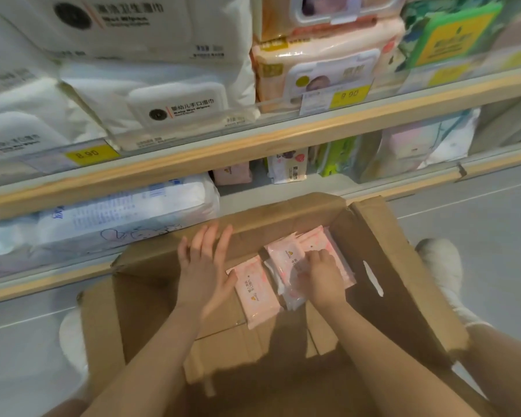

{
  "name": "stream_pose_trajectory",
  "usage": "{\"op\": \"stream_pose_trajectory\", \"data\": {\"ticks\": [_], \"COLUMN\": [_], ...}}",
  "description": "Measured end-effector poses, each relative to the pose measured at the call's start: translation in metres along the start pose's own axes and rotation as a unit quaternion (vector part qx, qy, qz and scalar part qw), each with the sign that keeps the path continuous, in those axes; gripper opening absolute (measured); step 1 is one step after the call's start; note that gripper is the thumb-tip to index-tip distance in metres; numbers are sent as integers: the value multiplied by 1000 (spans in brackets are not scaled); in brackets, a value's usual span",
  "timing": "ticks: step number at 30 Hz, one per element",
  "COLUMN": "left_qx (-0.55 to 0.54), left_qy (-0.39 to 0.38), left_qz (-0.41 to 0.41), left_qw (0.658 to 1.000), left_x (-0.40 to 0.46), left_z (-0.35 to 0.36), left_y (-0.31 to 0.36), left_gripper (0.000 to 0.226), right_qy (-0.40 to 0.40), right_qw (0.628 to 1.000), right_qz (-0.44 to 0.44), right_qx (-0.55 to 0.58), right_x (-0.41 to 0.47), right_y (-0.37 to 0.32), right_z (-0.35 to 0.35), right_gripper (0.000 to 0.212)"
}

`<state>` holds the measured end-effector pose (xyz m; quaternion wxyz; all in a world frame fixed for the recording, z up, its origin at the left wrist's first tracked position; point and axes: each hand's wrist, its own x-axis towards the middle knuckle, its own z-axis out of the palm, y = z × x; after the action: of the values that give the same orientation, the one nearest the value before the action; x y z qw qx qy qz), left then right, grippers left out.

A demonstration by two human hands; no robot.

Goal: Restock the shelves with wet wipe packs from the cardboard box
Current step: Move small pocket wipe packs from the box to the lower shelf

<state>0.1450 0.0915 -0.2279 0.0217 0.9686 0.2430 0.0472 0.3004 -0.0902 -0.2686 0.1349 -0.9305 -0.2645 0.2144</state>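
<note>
Wet wipe packs (pixel 310 260) lay stacked inside cardboard box (pixel 382 266) below shelves (pixel 253 142). Right hand (pixel 321 273) clamped on stack; left hand (pixel 203 266) spread flat, fingers apart, beside single pack (pixel 257 299).

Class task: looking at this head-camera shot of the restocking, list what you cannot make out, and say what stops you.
Head view:
- How many pink packs sit stacked in the cardboard box: the right hand covers them.
- Small print on the single pink pack beside the left hand: too small.
- The green pack at upper right: motion blur.
</note>
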Motion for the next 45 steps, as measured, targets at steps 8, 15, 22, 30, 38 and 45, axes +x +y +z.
{"op": "stream_pose_trajectory", "data": {"ticks": [8,15,22,30,38,45], "left_qx": [-330,-592,-530,-491,-492,-378], "left_qy": [27,-90,-89,-136,-128,-3], "left_qz": [-142,-301,-315,-346,-282,-201], "left_qw": [933,743,782,788,814,904], "left_x": [-23,-37,-34,-26,-27,-13], "left_z": [-40,-57,-34,-6,-21,-67], "left_y": [34,75,58,36,35,4], "left_gripper": [76,88,42,38,29,11], "right_qy": [-73,-190,-10,-10,-23,52], "right_qw": [952,899,967,995,992,984], "right_qz": [-3,-48,10,81,110,-39], "right_qx": [296,392,254,60,51,164], "right_x": [-32,-66,-35,9,6,-13], "right_y": [-16,-37,-3,19,13,-7], "right_z": [-45,-72,-61,-24,-38,-102], "right_gripper": [19,21,29,63,49,24]}}
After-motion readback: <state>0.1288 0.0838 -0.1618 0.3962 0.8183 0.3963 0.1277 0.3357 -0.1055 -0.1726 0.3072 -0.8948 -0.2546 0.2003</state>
